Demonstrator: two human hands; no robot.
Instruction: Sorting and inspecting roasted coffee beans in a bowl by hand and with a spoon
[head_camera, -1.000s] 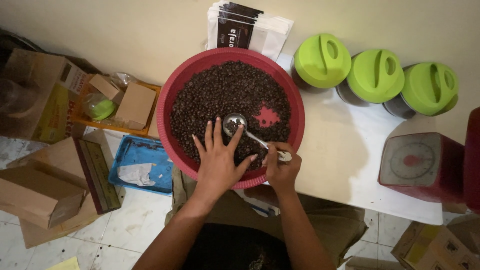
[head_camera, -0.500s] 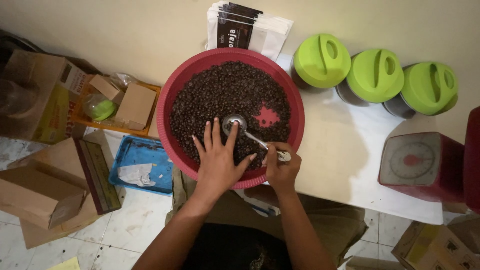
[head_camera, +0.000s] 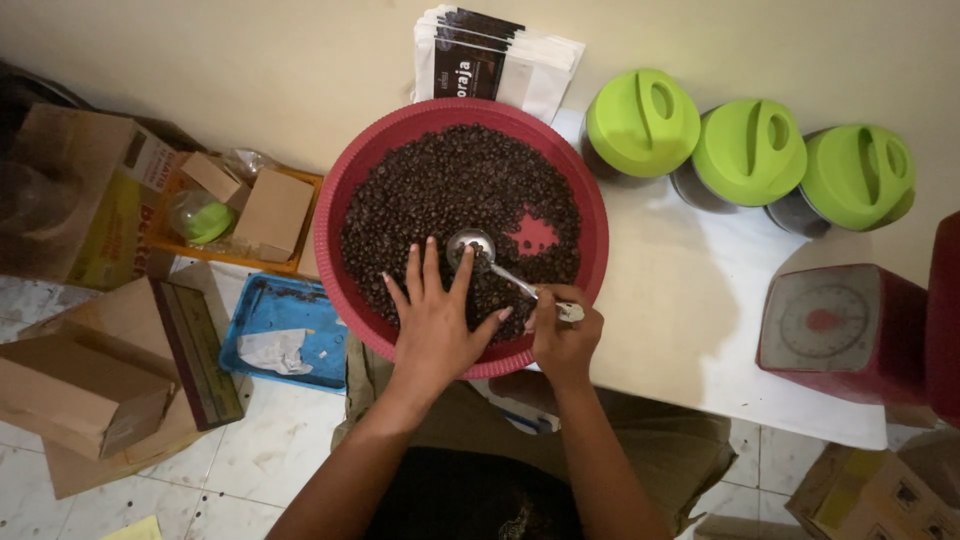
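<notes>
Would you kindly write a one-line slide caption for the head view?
Left hand spread on dark beans in a red basin; right hand holds a metal spoon.

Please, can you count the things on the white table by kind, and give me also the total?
Red basin of dark beans: 1
Metal spoon: 1
Green-lidded jars: 3
Red dial scale: 1
Stack of pouches: 1
Total: 7

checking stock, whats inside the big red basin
The red basin holds dark roasted beans, with one bare red patch. The left hand lies flat on them; the right hand holds a metal spoon. Beans under the hand are hidden.
</notes>
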